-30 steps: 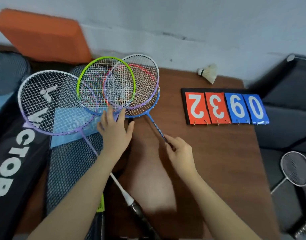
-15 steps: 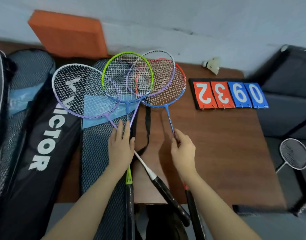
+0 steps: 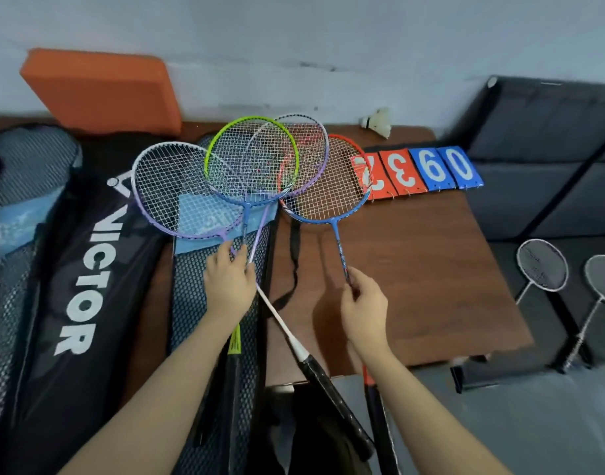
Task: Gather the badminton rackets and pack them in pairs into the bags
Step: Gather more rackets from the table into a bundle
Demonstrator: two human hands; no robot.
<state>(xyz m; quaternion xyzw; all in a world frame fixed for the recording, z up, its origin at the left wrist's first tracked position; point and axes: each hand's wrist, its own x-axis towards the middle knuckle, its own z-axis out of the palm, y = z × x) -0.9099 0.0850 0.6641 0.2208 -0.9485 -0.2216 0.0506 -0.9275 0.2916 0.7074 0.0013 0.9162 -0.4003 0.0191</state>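
Observation:
Several rackets overlap at the table's middle. A white-and-purple racket (image 3: 177,190), a green-and-blue racket (image 3: 225,152) and a second purple racket (image 3: 315,138) fan out over a mesh racket bag (image 3: 205,303). My left hand (image 3: 230,286) lies over their shafts, fingers forward. A red-and-blue racket (image 3: 332,197) lies further right on the wooden table (image 3: 424,275). My right hand (image 3: 364,306) pinches its blue shaft. A black Victor bag (image 3: 78,262) lies left of the mesh bag.
An orange foam block (image 3: 99,90) leans on the wall at the back left. A shuttlecock (image 3: 378,122) and a flip scoreboard (image 3: 424,173) sit at the table's back right. Two grey rackets (image 3: 542,265) lie on the dark floor to the right.
The red-and-blue racket has been drawn to the right, away from the other heads, by my right hand. My left hand stays on the other shafts.

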